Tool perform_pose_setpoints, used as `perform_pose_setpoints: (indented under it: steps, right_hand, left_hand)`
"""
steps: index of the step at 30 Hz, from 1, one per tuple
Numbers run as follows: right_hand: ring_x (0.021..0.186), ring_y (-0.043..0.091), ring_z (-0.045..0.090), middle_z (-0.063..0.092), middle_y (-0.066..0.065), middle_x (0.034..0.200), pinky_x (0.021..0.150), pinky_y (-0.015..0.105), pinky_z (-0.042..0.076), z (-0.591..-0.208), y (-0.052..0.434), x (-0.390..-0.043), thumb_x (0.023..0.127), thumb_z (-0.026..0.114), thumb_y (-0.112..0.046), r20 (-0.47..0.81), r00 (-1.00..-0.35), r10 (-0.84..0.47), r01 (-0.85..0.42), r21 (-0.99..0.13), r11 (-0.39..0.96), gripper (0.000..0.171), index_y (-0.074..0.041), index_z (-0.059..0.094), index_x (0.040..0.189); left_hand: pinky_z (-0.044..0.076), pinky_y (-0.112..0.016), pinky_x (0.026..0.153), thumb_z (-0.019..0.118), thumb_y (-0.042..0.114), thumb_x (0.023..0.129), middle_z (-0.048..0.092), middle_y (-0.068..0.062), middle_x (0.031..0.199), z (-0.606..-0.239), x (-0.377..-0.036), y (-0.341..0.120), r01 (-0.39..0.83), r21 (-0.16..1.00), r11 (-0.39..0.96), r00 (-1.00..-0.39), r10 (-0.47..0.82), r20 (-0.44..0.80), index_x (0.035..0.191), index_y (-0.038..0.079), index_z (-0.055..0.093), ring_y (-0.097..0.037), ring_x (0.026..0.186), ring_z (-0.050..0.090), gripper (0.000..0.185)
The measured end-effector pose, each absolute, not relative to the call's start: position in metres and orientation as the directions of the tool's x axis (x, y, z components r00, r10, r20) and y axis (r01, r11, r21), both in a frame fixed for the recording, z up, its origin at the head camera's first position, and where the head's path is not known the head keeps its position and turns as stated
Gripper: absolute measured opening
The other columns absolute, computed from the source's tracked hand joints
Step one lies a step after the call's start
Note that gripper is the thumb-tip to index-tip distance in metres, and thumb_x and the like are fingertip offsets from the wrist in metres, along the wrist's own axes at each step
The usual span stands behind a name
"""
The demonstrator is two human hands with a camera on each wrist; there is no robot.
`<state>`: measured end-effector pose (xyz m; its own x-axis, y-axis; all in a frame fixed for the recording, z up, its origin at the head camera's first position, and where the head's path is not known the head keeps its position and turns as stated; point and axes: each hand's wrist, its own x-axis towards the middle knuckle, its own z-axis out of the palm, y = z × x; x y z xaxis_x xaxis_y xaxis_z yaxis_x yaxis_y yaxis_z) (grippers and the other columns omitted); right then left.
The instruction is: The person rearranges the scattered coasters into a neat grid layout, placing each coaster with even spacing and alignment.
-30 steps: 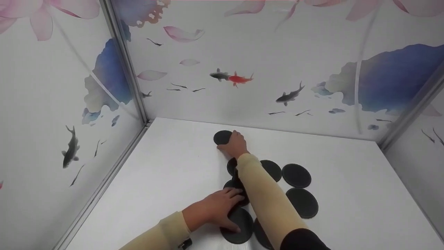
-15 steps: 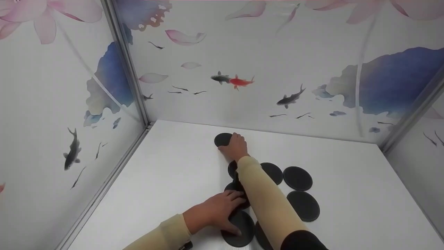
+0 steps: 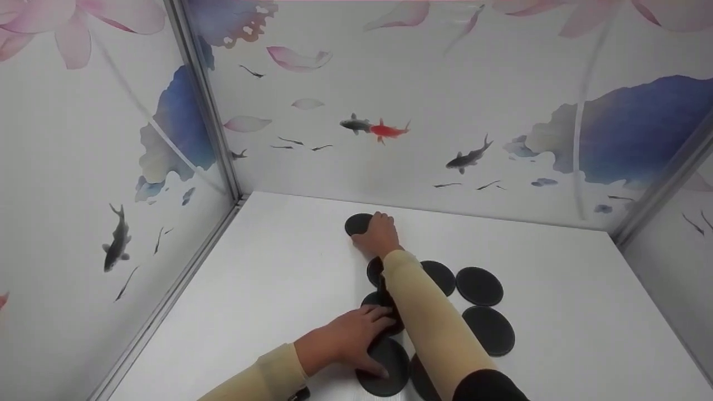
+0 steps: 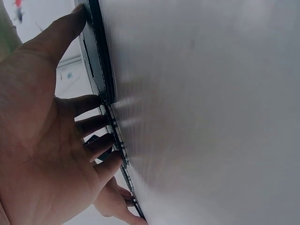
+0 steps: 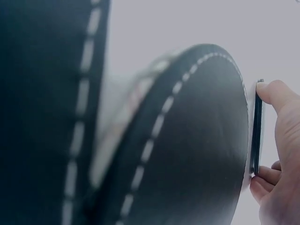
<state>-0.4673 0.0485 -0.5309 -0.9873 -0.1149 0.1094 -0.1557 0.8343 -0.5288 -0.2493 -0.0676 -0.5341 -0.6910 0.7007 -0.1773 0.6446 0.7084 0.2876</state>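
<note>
At the far part of the white table, my right hand (image 3: 381, 234) grips a black round coaster (image 3: 356, 224) by its edges, thumb on one side and fingers on the other. In the right wrist view that held coaster (image 5: 257, 129) appears edge-on. Nearer, my left hand (image 3: 351, 338) lies spread over two coasters. Its thumb rests on the near coaster (image 3: 384, 376), its fingers on the coaster (image 3: 371, 301) just beyond. Another coaster (image 3: 374, 272) shows partly beneath my right wrist. White stitching rims a large coaster (image 5: 201, 136) in the right wrist view.
More coasters lie to the right of my right forearm: one at the upper left (image 3: 439, 277), one beside it (image 3: 479, 285) and one below (image 3: 490, 331). Another coaster (image 3: 421, 379) is partly hidden by the sleeve. Printed wall panels (image 3: 412, 172) border the white table (image 3: 278, 278).
Both hands keep their places on the coasters. The head view shifts slightly between the first two frames; nothing else visibly moves.
</note>
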Motion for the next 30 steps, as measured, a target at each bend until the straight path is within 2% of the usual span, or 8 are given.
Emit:
perform_pose_setpoints:
  steps: [7,14,19,30]
  right_hand:
    - [0.154,0.044,0.042,0.046,0.033,0.16,0.129,0.049,0.035,-0.524,0.048,-0.465,0.095,0.085,-0.033,0.109,-0.987,-0.116,-0.157,-0.546,0.823,0.095,0.015,0.037,0.162]
    - [0.156,0.045,0.038,0.042,0.032,0.165,0.13,0.051,0.033,-0.542,0.067,-0.498,0.093,0.084,-0.043,0.091,-0.973,-0.213,-0.231,-0.472,0.851,0.107,0.013,0.03,0.166]
    - [0.159,0.044,0.036,0.038,0.031,0.169,0.132,0.051,0.03,-0.535,0.092,-0.504,0.089,0.087,-0.047,0.111,-0.963,-0.245,-0.267,-0.506,0.82,0.115,0.011,0.028,0.168]
    - [0.156,0.047,0.039,0.042,0.034,0.165,0.13,0.053,0.033,-0.521,0.14,-0.494,0.092,0.087,-0.047,0.156,-0.95,-0.272,-0.313,-0.513,0.799,0.11,0.013,0.031,0.166]
  left_hand:
    - [0.038,-0.041,0.128,0.081,0.077,0.086,0.039,0.001,0.176,-0.535,-0.249,-0.069,0.637,0.29,0.714,-0.7,0.693,-0.172,0.166,0.024,0.049,-0.024,0.162,0.035,0.101]
    - [0.038,-0.04,0.128,0.08,0.078,0.086,0.039,-0.001,0.176,-0.534,-0.248,-0.069,0.661,0.252,0.707,-0.695,0.704,-0.15,0.166,0.02,0.05,-0.023,0.161,0.036,0.103]
    - [0.037,-0.04,0.128,0.08,0.079,0.086,0.039,-0.003,0.176,-0.534,-0.247,-0.067,0.665,0.233,0.71,-0.699,0.701,-0.14,0.167,0.018,0.049,-0.024,0.162,0.035,0.105]
    - [0.036,-0.039,0.129,0.08,0.078,0.086,0.039,-0.002,0.176,-0.534,-0.244,-0.067,0.673,0.216,0.707,-0.7,0.703,-0.123,0.166,0.019,0.049,-0.024,0.162,0.036,0.104]
